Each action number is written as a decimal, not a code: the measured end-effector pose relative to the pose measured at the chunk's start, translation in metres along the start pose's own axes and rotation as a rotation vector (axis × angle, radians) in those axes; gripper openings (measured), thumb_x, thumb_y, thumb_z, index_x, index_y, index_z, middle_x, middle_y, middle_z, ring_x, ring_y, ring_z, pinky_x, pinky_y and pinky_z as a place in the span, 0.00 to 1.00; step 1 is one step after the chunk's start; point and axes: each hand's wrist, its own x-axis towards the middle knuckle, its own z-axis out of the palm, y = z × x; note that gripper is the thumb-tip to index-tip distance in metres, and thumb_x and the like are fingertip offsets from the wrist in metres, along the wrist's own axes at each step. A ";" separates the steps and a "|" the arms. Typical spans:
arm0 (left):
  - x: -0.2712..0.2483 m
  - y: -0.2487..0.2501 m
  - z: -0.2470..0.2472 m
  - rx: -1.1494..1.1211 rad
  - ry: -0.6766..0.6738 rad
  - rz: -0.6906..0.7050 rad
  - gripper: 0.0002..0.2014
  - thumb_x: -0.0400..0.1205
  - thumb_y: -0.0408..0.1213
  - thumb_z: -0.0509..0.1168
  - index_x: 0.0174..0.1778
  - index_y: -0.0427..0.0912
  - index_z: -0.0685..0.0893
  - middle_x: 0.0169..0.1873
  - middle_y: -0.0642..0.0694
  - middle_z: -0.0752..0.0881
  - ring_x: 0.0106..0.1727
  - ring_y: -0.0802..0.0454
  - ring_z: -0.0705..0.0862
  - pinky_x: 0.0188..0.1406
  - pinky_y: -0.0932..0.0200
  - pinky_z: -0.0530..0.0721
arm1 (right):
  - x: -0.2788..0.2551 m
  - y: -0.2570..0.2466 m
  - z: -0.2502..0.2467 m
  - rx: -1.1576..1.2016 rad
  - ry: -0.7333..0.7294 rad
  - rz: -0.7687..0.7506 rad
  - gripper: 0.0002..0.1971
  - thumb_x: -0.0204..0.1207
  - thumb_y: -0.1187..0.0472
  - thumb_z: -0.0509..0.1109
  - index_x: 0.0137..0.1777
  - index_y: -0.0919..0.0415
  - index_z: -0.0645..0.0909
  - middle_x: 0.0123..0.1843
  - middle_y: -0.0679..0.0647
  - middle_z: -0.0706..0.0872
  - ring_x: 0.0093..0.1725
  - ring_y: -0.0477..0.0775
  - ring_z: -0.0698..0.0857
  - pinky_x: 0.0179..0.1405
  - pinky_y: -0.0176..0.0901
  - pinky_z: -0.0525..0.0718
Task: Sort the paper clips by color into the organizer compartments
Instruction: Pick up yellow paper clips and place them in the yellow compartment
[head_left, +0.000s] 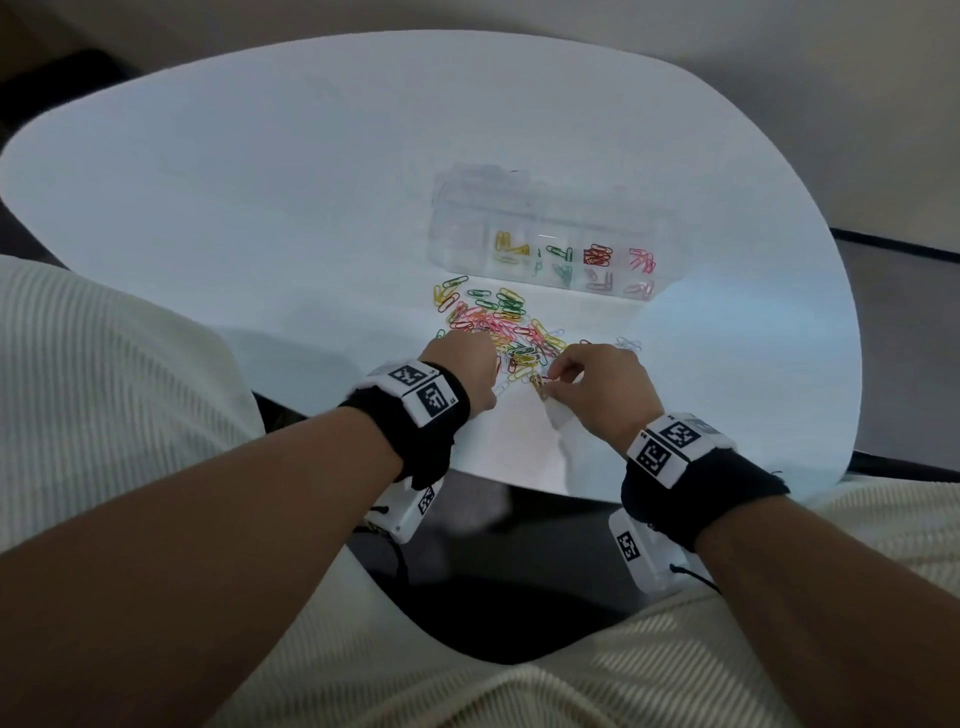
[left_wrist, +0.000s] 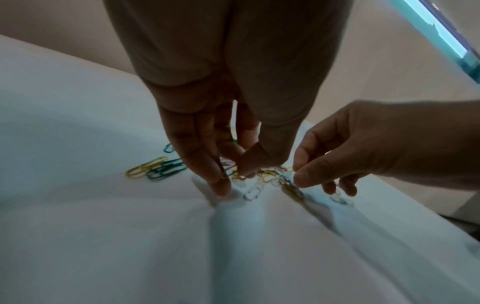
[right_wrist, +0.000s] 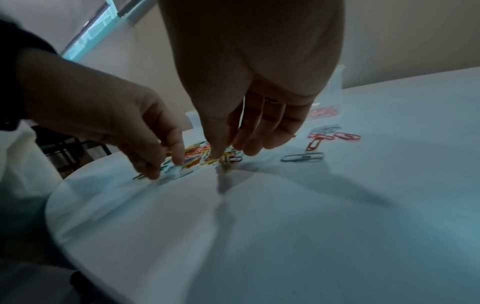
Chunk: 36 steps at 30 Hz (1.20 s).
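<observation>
A heap of mixed-colour paper clips (head_left: 498, 322) lies on the white round table (head_left: 260, 208), just in front of the clear organizer (head_left: 457, 244). Its compartments hold yellow, green, red and pink clips in separate groups. My left hand (left_wrist: 233, 179) points down at the near left edge of the heap; its fingertips (right_wrist: 179, 160) touch clips, thumb and finger apart. My right hand (right_wrist: 219, 158) pinches a yellow paper clip (right_wrist: 225, 167) between thumb and forefinger at the heap's near right edge, close above the tabletop. The two hands are a few centimetres apart.
Loose red clips (right_wrist: 322, 137) and a grey clip (right_wrist: 302, 157) lie right of the heap. A yellow and a green clip (left_wrist: 155, 166) lie to its left. The table's near edge (head_left: 519, 483) is close behind both wrists, with my knees below it.
</observation>
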 end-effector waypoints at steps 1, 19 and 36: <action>0.001 0.000 -0.001 -0.033 0.015 0.001 0.09 0.77 0.36 0.69 0.50 0.40 0.88 0.51 0.43 0.88 0.53 0.43 0.85 0.48 0.56 0.81 | -0.001 -0.003 0.002 0.008 0.001 -0.017 0.04 0.69 0.56 0.77 0.39 0.48 0.84 0.41 0.45 0.88 0.43 0.48 0.84 0.44 0.43 0.82; 0.007 -0.004 -0.011 -0.251 0.081 -0.092 0.11 0.84 0.33 0.53 0.55 0.35 0.79 0.56 0.37 0.84 0.57 0.38 0.81 0.53 0.51 0.80 | 0.009 0.005 0.001 0.017 0.117 -0.054 0.05 0.81 0.58 0.68 0.49 0.55 0.85 0.46 0.49 0.87 0.48 0.54 0.85 0.51 0.47 0.82; 0.011 -0.005 0.002 -0.014 0.085 -0.125 0.07 0.79 0.40 0.62 0.50 0.47 0.84 0.48 0.47 0.86 0.50 0.42 0.84 0.46 0.55 0.78 | 0.010 0.003 -0.014 0.266 0.128 0.201 0.16 0.66 0.51 0.83 0.34 0.61 0.83 0.27 0.53 0.87 0.25 0.55 0.84 0.29 0.45 0.84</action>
